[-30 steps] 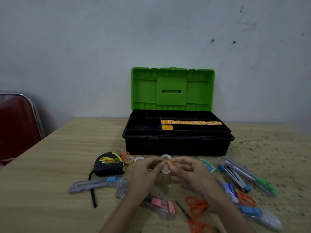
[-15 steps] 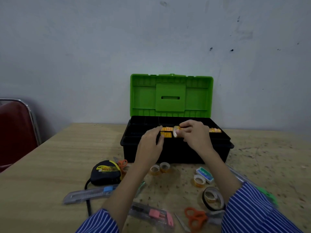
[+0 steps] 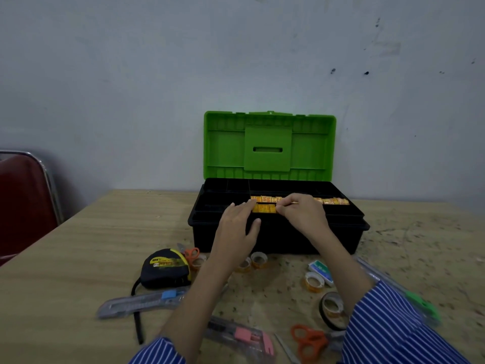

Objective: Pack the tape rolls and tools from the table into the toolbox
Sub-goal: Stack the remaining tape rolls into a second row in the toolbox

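Both hands reach over the open toolbox at frame centre, the right hand curled low over the tray as if setting something small down, its hold unclear, the left hand flat-fingered, steadying, while tape rolls wait below.

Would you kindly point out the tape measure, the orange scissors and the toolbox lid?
tape measure (image 3: 165, 269), head view, black casing.
orange scissors (image 3: 308, 340), head view, handle loops.
toolbox lid (image 3: 269, 147), head view, inner panel.

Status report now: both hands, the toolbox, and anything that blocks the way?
Both hands over open toolbox tray; left hand open, right hand grip unclear. Tape rolls, tape measure, cutters, scissors unpacked on table. Nothing blocking.
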